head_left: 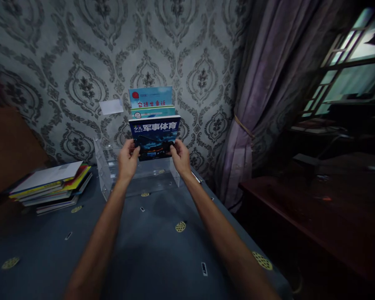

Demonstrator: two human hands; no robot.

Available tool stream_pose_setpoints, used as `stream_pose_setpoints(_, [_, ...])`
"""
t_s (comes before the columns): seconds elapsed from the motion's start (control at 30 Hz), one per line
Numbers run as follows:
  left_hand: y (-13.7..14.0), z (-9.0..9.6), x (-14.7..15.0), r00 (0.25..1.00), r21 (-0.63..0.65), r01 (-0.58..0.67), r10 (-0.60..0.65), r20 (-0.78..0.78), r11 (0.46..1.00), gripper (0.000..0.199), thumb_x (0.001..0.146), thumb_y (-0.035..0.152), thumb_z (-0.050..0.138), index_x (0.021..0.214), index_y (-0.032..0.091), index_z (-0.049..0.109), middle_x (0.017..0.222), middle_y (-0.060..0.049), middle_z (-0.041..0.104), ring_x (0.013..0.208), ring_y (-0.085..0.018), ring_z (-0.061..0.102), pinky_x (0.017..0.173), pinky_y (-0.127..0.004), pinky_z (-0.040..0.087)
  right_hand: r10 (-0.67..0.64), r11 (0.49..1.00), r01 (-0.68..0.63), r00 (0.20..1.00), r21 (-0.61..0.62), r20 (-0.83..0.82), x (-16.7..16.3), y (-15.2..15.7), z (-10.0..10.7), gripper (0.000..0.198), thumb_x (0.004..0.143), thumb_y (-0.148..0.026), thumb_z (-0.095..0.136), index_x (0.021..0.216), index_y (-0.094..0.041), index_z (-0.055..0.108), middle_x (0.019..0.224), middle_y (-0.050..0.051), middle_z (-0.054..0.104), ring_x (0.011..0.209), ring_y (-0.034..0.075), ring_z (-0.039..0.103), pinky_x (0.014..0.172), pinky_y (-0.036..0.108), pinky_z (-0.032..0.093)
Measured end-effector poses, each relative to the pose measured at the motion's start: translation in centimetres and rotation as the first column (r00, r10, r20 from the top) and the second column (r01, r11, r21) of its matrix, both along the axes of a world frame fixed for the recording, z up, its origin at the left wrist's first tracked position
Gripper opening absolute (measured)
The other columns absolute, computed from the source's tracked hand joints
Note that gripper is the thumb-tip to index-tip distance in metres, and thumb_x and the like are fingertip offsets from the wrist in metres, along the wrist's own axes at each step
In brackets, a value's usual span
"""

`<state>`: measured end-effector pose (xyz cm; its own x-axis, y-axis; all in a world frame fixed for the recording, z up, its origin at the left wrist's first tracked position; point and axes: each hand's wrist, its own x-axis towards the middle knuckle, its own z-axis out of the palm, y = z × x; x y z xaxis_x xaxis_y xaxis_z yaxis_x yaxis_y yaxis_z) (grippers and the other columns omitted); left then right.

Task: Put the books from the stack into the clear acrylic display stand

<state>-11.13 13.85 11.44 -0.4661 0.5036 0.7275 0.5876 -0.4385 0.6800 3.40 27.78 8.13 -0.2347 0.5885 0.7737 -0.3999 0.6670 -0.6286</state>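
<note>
Gripped by both hands at its lower side edges is a dark blue book (158, 137), upright, its cover facing me with white Chinese characters. My left hand (128, 154) pinches the left edge, thumb on the cover. On the opposite edge my right hand (180, 155) does the same. Rising behind it are a light blue book (151, 96) with red characters and a teal book (158, 111); whether the hands hold these too I cannot tell. A clear plastic rack (104, 179) stands on the table just beyond and below the hands, partly hidden by them.
A stack of books (54, 181) lies on the patterned blue-grey tablecloth (156, 258) at the left, near a brown box (12, 146). Patterned wallpaper is behind, with a white card (111, 106) in front of it. A tied curtain (237, 154) and reddish furniture (300, 221) are right.
</note>
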Motion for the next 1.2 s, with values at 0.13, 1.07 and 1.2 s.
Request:
stream_pose_setpoints(0.13, [0.9, -1.1, -0.4, 1.000, 0.010, -0.007, 0.007, -0.005, 1.000, 0.031, 0.086, 0.041, 0.065, 0.108, 0.020, 0.062, 0.094, -0.004, 0.066, 0.081, -0.018, 0.064, 0.068, -0.027, 0.055, 0.034, 0.999, -0.034, 0.999, -0.009, 0.004, 0.1, 0.9, -0.6, 0.033, 0.091, -0.048, 0.056, 0.109, -0.021, 0.063, 0.099, 0.005, 0.068, 0.088, 0.020, 0.064, 0.075, 0.032, 0.058])
stream_pose_setpoints(1.07, [3.8, -4.6, -2.5, 0.947, -0.285, -0.284, 0.221, -0.233, 0.916, 0.021, 0.091, 0.033, 0.048, 0.085, 0.019, 0.063, 0.070, -0.001, 0.061, 0.069, -0.019, 0.058, 0.068, -0.028, 0.043, -0.321, 0.947, 0.291, 0.865, 0.135, 0.385, 1.0, 3.7, -2.4, 0.026, 0.084, -0.027, 0.053, 0.100, -0.017, 0.072, 0.085, 0.008, 0.072, 0.082, 0.026, 0.065, 0.083, 0.040, 0.053])
stream_pose_setpoints(1.2, [3.6, -4.9, -2.3, 0.926, -0.330, -0.345, 0.260, -0.274, 0.879, 0.021, 0.091, 0.031, 0.048, 0.083, 0.020, 0.064, 0.073, -0.002, 0.065, 0.073, -0.020, 0.060, 0.070, -0.028, 0.042, -0.373, 0.928, 0.328, 0.836, 0.177, 0.403, 1.1, 3.7, -2.3, 0.032, 0.082, -0.025, 0.054, 0.109, -0.018, 0.071, 0.090, 0.009, 0.074, 0.085, 0.028, 0.067, 0.085, 0.041, 0.052])
